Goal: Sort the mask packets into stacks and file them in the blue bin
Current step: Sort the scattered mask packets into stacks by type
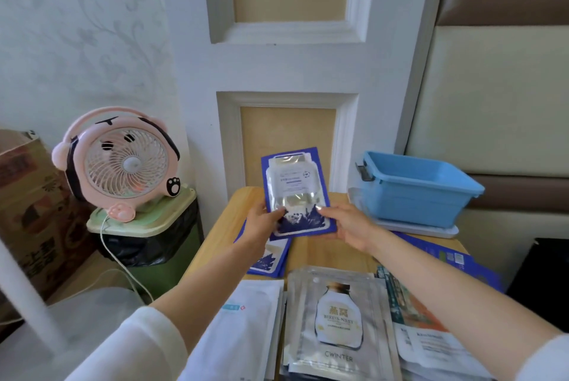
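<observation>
I hold a small stack of blue mask packets (295, 186) upright above the wooden table (320, 249), tilted slightly left. My left hand (261, 223) grips its lower left corner and my right hand (348, 223) grips its lower right corner. Under my left wrist more blue packets (271, 260) lie flat. Near me lie a white packet stack (246, 319), a silver bird's-nest packet stack (335, 322) and a mixed pile (425, 340). The blue bin (415, 186) stands at the table's far right, on a white lid, and looks empty from here.
A pink desk fan (123, 162) sits on a green waste bin (147, 245) left of the table, its cord trailing down. A cardboard box (27, 205) stands at far left. More dark blue packets (446, 260) lie under my right forearm. A white panelled door is behind the table.
</observation>
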A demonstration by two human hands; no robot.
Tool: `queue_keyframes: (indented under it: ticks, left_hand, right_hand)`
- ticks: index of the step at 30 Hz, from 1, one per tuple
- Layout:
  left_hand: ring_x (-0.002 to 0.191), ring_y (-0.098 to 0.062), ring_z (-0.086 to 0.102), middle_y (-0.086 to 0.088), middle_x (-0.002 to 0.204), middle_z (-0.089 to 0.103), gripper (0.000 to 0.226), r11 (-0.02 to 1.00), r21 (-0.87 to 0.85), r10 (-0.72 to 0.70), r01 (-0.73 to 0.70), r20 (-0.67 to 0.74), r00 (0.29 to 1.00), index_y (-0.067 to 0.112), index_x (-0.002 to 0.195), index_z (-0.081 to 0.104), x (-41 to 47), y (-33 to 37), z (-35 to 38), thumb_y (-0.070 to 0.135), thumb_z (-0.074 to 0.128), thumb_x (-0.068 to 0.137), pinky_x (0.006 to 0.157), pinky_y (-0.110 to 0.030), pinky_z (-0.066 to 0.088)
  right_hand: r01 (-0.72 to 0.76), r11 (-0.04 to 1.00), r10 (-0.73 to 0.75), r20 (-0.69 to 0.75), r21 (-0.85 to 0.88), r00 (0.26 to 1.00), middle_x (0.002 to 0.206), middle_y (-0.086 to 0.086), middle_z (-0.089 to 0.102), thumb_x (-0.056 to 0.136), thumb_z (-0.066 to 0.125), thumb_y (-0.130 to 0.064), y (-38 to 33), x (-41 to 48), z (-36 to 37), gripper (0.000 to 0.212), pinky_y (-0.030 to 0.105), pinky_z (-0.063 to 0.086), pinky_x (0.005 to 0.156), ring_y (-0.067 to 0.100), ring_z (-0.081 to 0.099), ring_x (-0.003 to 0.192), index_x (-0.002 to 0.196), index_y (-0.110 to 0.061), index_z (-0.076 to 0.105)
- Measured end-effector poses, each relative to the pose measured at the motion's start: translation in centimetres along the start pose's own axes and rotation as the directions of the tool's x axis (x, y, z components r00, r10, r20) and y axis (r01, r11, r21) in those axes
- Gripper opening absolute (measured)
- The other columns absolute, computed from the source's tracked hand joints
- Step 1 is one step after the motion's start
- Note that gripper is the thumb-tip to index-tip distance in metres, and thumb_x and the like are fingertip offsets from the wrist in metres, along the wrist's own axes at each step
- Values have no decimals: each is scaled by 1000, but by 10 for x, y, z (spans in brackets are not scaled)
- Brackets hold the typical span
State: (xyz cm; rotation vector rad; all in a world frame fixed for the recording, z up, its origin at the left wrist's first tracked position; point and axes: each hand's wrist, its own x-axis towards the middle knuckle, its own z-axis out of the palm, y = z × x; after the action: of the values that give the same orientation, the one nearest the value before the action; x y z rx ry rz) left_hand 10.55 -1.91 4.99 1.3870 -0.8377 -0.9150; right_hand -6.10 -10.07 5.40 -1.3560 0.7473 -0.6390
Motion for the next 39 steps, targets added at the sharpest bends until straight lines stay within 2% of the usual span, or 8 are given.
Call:
queue_keyframes:
  ticks: [6, 10, 13, 15, 17, 25, 34, 39]
  left_hand:
    - [79, -22, 69, -4, 96, 66, 35, 935, 355, 10, 25, -96, 995, 30, 119, 45, 4, -12, -45, 21, 61, 89, 76, -46, 58]
    - [74, -16, 63, -2, 96, 60, 41, 853, 519, 30, 64, -170, 985, 17, 128, 45, 11, -28, -59, 19, 60, 91, 69, -34, 55]
    - [89, -26, 63, -13, 111, 61, 48, 759, 640, 13, 120, -199, 980, 10, 128, 44, 14, -33, -60, 20, 66, 86, 81, -39, 54]
    - [112, -33, 52, -18, 126, 51, 58, 524, 834, 16, 176, -216, 976, 6, 130, 41, 15, -34, -58, 24, 68, 82, 96, -39, 45]
    - [126, -37, 35, -21, 136, 38, 58, 333, 930, 84, 154, -192, 978, 6, 133, 38, 12, -30, -47, 25, 63, 84, 103, -39, 32]
    - [126, -30, 31, -13, 132, 40, 35, 411, 868, 289, -280, 167, 943, 10, 121, 55, -5, -15, 38, 20, 60, 88, 105, -33, 26]
    - [130, -25, 33, -8, 136, 41, 30, 411, 793, 156, -450, 426, 891, 17, 117, 58, -8, -13, 83, 28, 61, 89, 109, -38, 28]
    - [122, -18, 48, -5, 133, 52, 42, 679, 642, 95, -357, 405, 909, 10, 126, 49, -7, -17, 86, 27, 62, 89, 100, -31, 41]
  right_hand:
    - [-60, 877, -41, -198, -477, 979, 92, 3, 72, 97, 49, -13, -10, -9, -47, 19, 26, 57, 69, 17, 69, 78, 108, -16, 65]
    - [-254, 851, 3, -480, -460, 877, 91, 11, 68, 92, 57, -12, 1, -9, -110, 21, 30, 54, 68, 22, 61, 81, 108, -3, 66]
    - [-398, 572, -11, -492, -717, 871, 106, 7, 67, 83, 69, -15, 7, -17, -141, 24, 35, 49, 88, 24, 59, 102, 106, -8, 68]
    - [-455, 329, 56, -464, -827, 884, 119, 6, 64, 79, 75, -28, 9, -26, -149, 40, 35, 45, 96, 24, 57, 111, 113, -10, 65]
    - [-461, 237, 130, -443, -855, 887, 129, 8, 58, 75, 77, -38, 10, -31, -152, 60, 36, 43, 100, 26, 53, 117, 124, -9, 57]
    - [-473, -2, 187, -465, -881, 865, 148, 15, 35, 64, 73, -63, 39, -25, -189, 96, 45, 36, 107, 36, 37, 132, 142, -20, 35]
    - [-325, 216, -147, -360, -921, 921, 102, 6, 59, 64, 85, -25, 48, -29, -182, 51, 39, 47, 79, 28, 54, 96, 96, -19, 46]
    - [-13, 701, -375, -383, -713, 844, 81, 1, 56, 71, 75, 4, 24, -26, -151, 32, 30, 44, 72, 15, 53, 80, 77, -14, 49]
